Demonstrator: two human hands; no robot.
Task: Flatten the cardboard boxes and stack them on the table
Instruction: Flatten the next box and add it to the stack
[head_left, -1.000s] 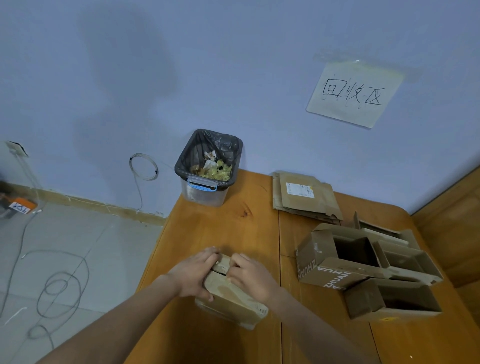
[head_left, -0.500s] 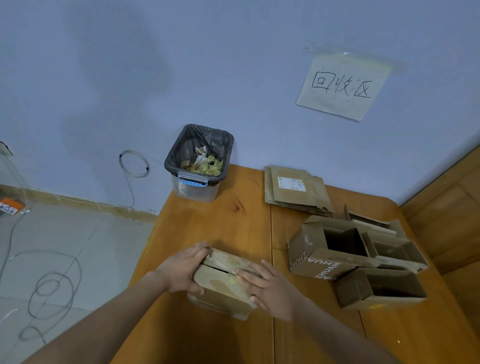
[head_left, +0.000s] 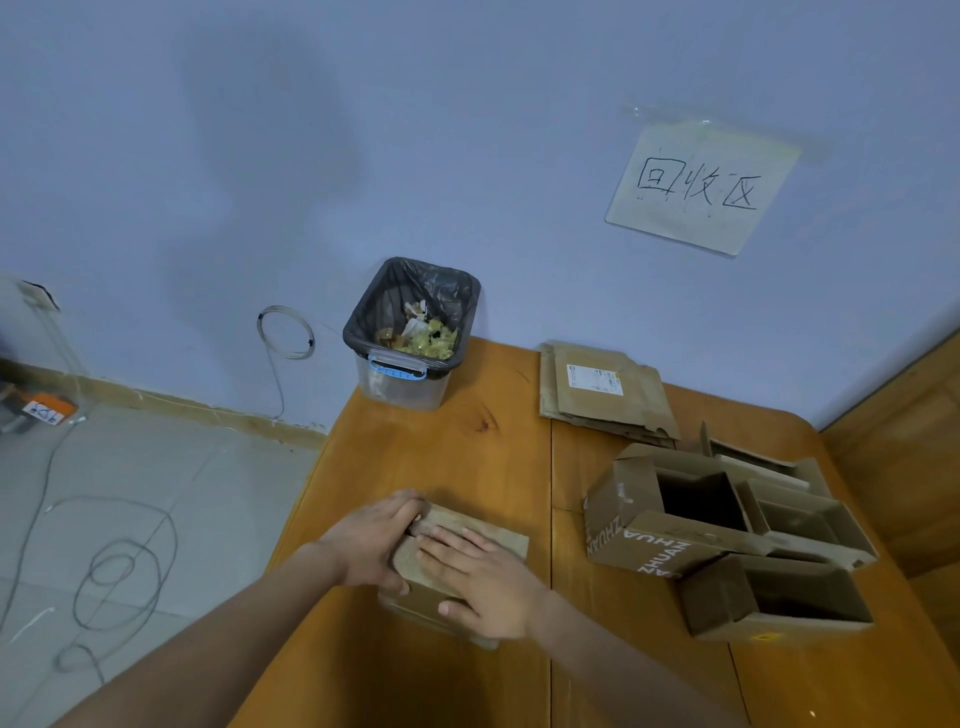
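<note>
Brown cardboard everywhere on this wooden counter (head_left: 467, 447). The small box (head_left: 483, 530) being squashed sits near the front left edge, right under both hands. The right hand (head_left: 480, 577) lies flat on top of it, fingers straight and pressing down. The left hand (head_left: 376, 538) sits against the box's left side with fingers hooked over the far top edge, thumb down the near side, so it's gripping while the other one pushes. The hands are close together, nearly touching.

If I were doing this step: keep the palm weight over the middle seam so the panels fold along their creases instead of buckling, and let the left hand steer the side wall inward so it collapses one way. It doesn't look fully flat yet, there's still some height at the near corner.

Once it's down, it belongs on the flattened stack (head_left: 605, 387) at the back by the wall. There are still open boxes (head_left: 727, 545) clustered on the right side waiting their turn, so I'd say it's early-to-middle going. The bin (head_left: 410, 332) at the back left corner is well out of the way.
</note>
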